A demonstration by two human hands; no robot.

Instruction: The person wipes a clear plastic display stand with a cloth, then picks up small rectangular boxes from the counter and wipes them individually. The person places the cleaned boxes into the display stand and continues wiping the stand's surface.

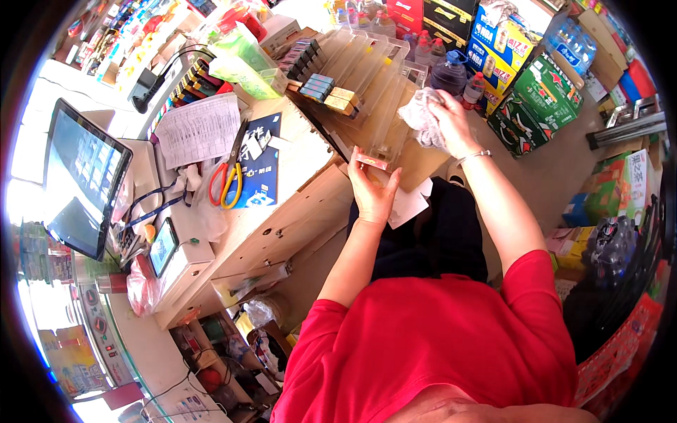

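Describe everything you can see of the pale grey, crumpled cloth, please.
The pale grey, crumpled cloth looks like soft fabric, bunched into an uneven wad with many folds. The person's bare right hand grips it, covering part of its right side. In the picture it appears just right of the long, clear plastic rack; whether it touches the rack cannot be told.

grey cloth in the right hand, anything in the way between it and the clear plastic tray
Nothing visible stands between: the grey cloth, bunched in the right hand, is just right of the clear plastic tray, whose near end the left hand holds. The blue packs lie off to the left.
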